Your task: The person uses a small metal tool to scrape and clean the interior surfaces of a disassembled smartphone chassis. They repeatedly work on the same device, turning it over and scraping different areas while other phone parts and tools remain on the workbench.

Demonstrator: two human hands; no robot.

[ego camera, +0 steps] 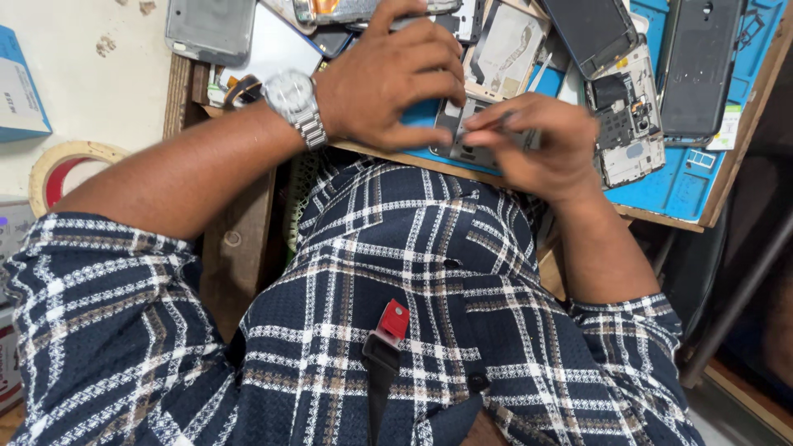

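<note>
At far left, blue box [18,87], tape roll [62,169]

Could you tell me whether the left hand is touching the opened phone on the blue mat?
Touching: the head view shows the left hand pressing its thumb onto the opened phone.

head cam | looks steeply down | close over chest, workbench [727,177] edge

Left hand [388,78] is lying palm down, fingers [429,58] spreading forward and thumb curling toward the right fingertips. Right hand [549,144] is bending at the wrist, its fingers [496,136] pinching together just beside the left thumb. Both forearms are angling inward, elbows spreading wide.
</note>
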